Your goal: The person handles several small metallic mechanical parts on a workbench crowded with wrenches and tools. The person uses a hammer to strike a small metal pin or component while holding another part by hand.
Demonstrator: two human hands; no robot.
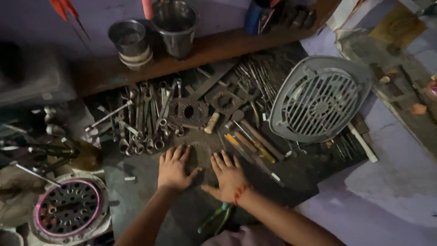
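Sprocket [200, 152], a dark toothed disc, lies flat on the dark mat [136, 191] between your two hands, partly covered by both. Your left hand [174, 168] rests palm down with fingers spread over its left edge; your right hand [230, 177], red thread at the wrist, lies flat over its right edge. Neither grip is closed: both hands are open and pressing, holding nothing.

Assessment: the light is poor and the teeth barely show, so work by touch. Keep your fingertips on the rim rather than across the teeth, and slide a thumb under one edge before lifting, since a flat disc on a mat offers little purchase.

Just beyond your fingers lie a row of combination spanners [145, 118], two more sprockets [189, 111], a wooden-handled tool [211, 123] and yellow-handled screwdrivers [255, 146]. Green-handled pliers [216, 218] sit near your right wrist. A grey fan grille [318, 100] lies to the right, a round perforated part with a pink ring [68, 207] to the left, and steel cups [129, 41] stand on the wooden shelf [205, 52] behind.
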